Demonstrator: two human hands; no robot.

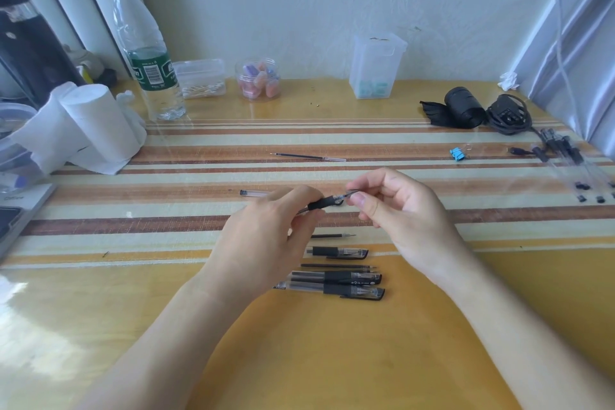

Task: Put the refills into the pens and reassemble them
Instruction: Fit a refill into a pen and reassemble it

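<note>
My left hand (266, 236) grips a clear pen barrel with a black rubber grip (321, 203), held level above the striped mat. My right hand (396, 206) pinches the pen's tip end (349, 194) between thumb and fingers. On the table below lie loose black refills (332, 236) (339, 266), one short capped pen piece (339, 252) and two capped pens (336, 276) (336, 291) side by side. Another refill (307, 156) lies alone farther back on the mat.
A water bottle (146, 53), paper rolls (86, 123) and a dark appliance (23, 33) stand at the left. Plastic tubs (256, 78) (376, 66) line the wall. A black tape roll (461, 106), cable (509, 116), blue binder clip (457, 153) and several more pens (565, 153) are at the right.
</note>
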